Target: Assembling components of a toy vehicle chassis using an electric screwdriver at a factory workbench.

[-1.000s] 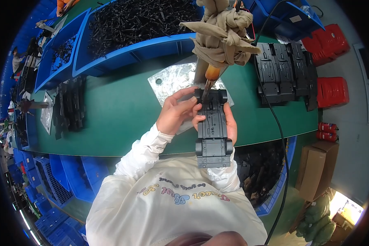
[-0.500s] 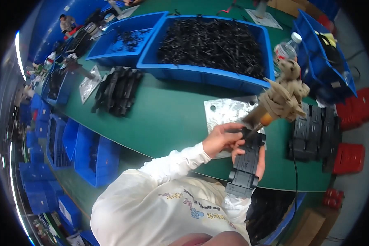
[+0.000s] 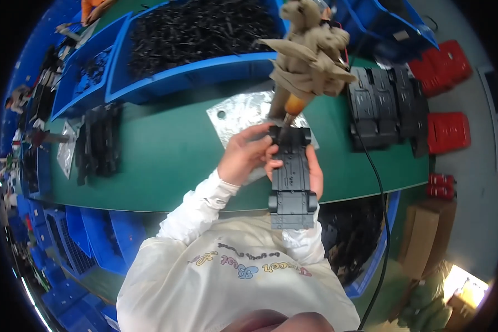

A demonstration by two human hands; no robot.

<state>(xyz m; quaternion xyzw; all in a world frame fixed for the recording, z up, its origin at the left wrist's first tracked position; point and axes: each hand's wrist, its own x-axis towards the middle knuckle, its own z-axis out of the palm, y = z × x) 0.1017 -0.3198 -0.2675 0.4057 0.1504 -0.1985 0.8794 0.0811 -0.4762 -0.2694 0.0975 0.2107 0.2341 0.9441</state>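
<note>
Right side: two red plastic stools (image 3: 448,133), one beyond the other, on grey floor (image 3: 478,216). Nearer, a pair of small red cylinders (image 3: 441,180), side by side. Below them, a brown cardboard box (image 3: 426,238); lower still, dull green bundles (image 3: 429,310), blurred, beside a glaring bright patch (image 3: 463,285). Far left: lattice-sided blue crate (image 3: 71,243) below table level, more blue bins (image 3: 66,296) toward the lower corner, strip light (image 3: 33,299) at the rim. Top left: another person's orange sleeve (image 3: 89,10).
</note>
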